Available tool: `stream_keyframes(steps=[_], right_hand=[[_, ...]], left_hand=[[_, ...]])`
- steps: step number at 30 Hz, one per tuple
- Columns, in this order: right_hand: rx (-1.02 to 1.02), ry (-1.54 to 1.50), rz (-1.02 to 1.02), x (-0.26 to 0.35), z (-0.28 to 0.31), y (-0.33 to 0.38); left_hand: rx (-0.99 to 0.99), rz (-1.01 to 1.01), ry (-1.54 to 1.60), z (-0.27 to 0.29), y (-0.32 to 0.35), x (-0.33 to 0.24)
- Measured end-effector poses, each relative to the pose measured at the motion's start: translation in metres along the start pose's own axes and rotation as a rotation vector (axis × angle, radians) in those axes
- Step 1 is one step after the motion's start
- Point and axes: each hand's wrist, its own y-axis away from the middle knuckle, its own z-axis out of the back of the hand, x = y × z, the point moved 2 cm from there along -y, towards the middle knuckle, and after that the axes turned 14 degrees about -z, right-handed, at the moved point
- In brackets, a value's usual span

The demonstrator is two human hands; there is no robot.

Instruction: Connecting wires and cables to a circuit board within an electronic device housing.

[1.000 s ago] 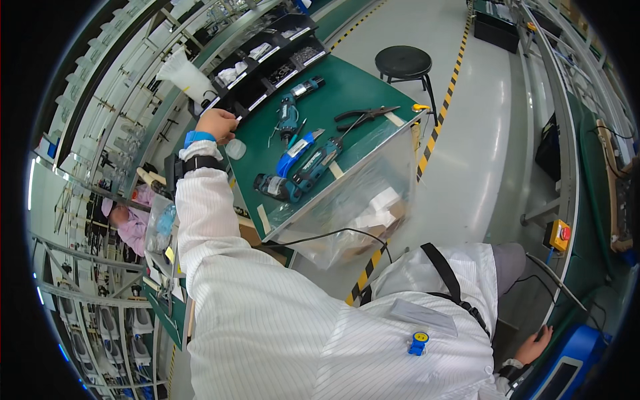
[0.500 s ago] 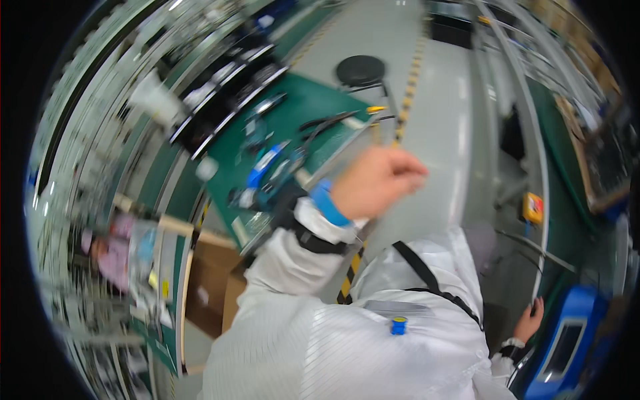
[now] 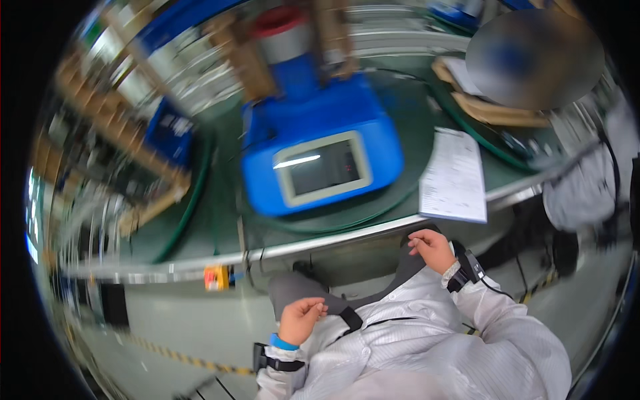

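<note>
View swung from green tool bench to blue screened machine [image 3: 320, 150]; paper sheet [image 3: 455, 177] beside it.
Left hand [image 3: 301, 319] and right hand [image 3: 433, 249] loosely curled, empty, near lap.

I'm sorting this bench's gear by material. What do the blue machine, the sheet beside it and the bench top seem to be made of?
Blue machine: looks like glossy moulded plastic, with rounded corners and a glassy screen. Sheet: paper, thin, flat and white. Bench top: seemingly a matte green mat with a shiny metal edge; blur leaves this open.
</note>
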Motion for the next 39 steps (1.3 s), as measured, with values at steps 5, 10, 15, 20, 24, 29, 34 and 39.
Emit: stream_keyframes(steps=[5,10,15,20,24,29,34,39], right_hand=[[-0.21,-0.251,-0.097,-0.044,0.026,0.017],[-0.448,-0.487,-0.11,-0.061,0.032,0.058],[-0.783,-0.607,-0.118,-0.106,0.063,0.128],[-1.059,-0.551,-0.078,-0.13,0.082,0.217],[-1.381,-0.578,-0.093,-0.157,0.136,0.304],[-1.797,-0.652,-0.093,-0.179,0.179,0.436],[-2.102,-0.68,-0.128,-0.202,0.198,0.558],[-2.368,-0.64,-0.143,-0.222,0.202,0.668]], left_hand=[[0.142,0.053,-0.06,-0.006,-0.071,0.114],[0.354,0.066,-0.255,0.012,-0.126,0.117],[0.628,0.079,-0.384,-0.023,-0.168,0.101],[0.786,-0.047,-0.677,-0.035,-0.178,0.103],[0.828,-0.033,-0.753,-0.041,-0.257,0.21],[0.982,-0.134,-0.933,-0.106,-0.254,0.184],[1.048,-0.176,-1.063,-0.177,-0.232,0.154],[1.113,-0.186,-1.112,-0.23,-0.217,0.16]])
